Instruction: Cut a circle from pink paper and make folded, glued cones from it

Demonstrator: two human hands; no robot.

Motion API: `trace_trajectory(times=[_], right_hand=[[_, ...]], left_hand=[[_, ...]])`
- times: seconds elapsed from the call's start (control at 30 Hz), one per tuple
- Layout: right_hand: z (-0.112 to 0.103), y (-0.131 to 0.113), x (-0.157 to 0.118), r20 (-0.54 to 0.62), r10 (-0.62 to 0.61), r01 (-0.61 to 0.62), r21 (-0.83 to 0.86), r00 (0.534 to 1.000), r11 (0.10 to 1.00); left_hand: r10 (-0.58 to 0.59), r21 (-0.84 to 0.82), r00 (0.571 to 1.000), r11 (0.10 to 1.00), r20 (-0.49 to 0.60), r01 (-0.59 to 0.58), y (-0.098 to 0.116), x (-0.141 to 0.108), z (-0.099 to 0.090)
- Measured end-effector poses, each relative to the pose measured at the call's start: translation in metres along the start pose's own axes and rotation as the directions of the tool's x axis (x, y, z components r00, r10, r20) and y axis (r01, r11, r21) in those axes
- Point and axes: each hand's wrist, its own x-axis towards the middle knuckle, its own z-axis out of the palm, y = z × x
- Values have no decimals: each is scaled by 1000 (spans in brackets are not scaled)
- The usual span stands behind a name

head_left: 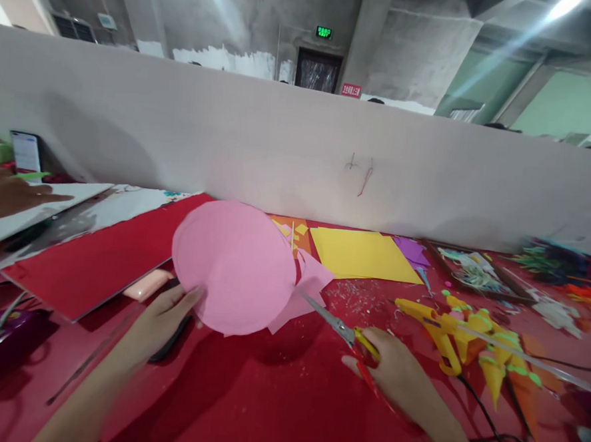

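Observation:
Pinched at its lower left edge by my left hand (172,317), a round pink sheet (235,267) is held up above the red table (264,406). My right hand (384,363) grips scissors (339,327) with red and yellow handles. Their blades point up and left, with the tips close to the right edge of the pink circle. Behind that edge hangs or lies an angular pink offcut (314,279); whether it is joined to the circle I cannot tell.
Yellow sheets (366,255), a yellow glue gun (432,326) and yellow cone shapes (493,376) lie to the right. A red board (93,255) lies left. Another person's hand (11,193) is at the far left. A white partition (280,147) stands behind.

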Motion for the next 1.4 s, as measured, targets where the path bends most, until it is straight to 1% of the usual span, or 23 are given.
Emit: trace_trajectory(times=[0.1, 0.17, 0.27, 0.33, 0.37, 0.43, 0.5, 0.53, 0.6, 0.67, 0.73, 0.77, 0.83, 0.9, 0.93, 1.0, 1.03, 1.07, 1.13, 1.2, 1.3, 1.33, 1.4], right_hand=[[3, 14, -4, -39, 77, -84, -192, 996, 978], [7, 24, -8, -74, 108, -123, -239, 991, 963], [12, 37, -15, -124, 109, -132, -192, 986, 972], [11, 40, -20, -161, 117, -139, -135, 980, 981], [9, 40, -22, -187, 127, -148, -104, 974, 984], [5, 37, -26, -249, 157, -168, -26, 956, 985], [0, 32, -29, -293, 188, -177, 62, 937, 982], [-1, 29, -30, -300, 200, -178, 102, 933, 979], [-2, 26, -30, -291, 205, -165, 156, 935, 974], [1, 24, -29, -274, 185, -138, 181, 944, 974], [6, 23, -27, -267, 168, -121, 184, 949, 976], [8, 23, -26, -269, 161, -114, 182, 950, 977], [14, 22, -26, -274, 149, -101, 183, 950, 978], [19, 21, -26, -269, 147, -95, 197, 952, 976], [20, 20, -26, -260, 150, -96, 207, 954, 974], [23, 19, -27, -243, 166, -111, 223, 956, 968], [24, 19, -28, -237, 172, -118, 227, 956, 967], [24, 19, -28, -234, 177, -123, 229, 956, 966], [25, 20, -28, -235, 185, -128, 237, 954, 963], [24, 21, -28, -229, 186, -124, 262, 955, 957], [22, 20, -32, -182, 204, -121, 388, 962, 914], [21, 20, -35, -153, 206, -112, 472, 967, 874], [18, 16, -41, -70, 181, -90, 659, 981, 746]], left_hand=[[-62, 16, 996, 998, 56, 61, -3, -6, -5], [-123, 12, 990, 992, 68, 122, -5, -10, -8], [-182, 34, 972, 983, 151, 178, -5, -17, -7], [-163, 22, 940, 986, 299, 164, -4, -22, -1], [-144, -2, 910, 988, 388, 157, -2, -26, 4], [-122, -67, 821, 979, 558, 191, 0, -33, 18], [-103, -127, 751, 962, 652, 242, 2, -41, 34], [-78, -165, 734, 954, 675, 252, 3, -45, 43], [-63, -207, 730, 939, 680, 274, 6, -52, 60], [-101, -199, 712, 925, 695, 325, 10, -59, 75], [-142, -134, 668, 929, 731, 344, 16, -64, 86], [-144, -99, 633, 938, 760, 332, 19, -66, 88], [-130, -20, 529, 963, 838, 269, 29, -65, 87], [-121, 65, 426, 987, 897, 144, 40, -57, 76], [-111, 100, 428, 994, 897, 47, 46, -50, 68], [-24, 138, 520, 974, 854, -181, 54, -29, 50], [42, 174, 614, 942, 788, -288, 55, -16, 42], [137, 247, 748, 893, 649, -377, 54, -3, 35], [189, 315, 863, 877, 469, -363, 47, 25, 25], [226, 353, 908, 867, 352, -352, 32, 50, 21], [235, 367, 928, 868, 288, -333, 9, 78, 20], [225, 364, 932, 874, 283, -321, 3, 83, 20], [210, 345, 942, 891, 262, -295, -2, 89, 21]])
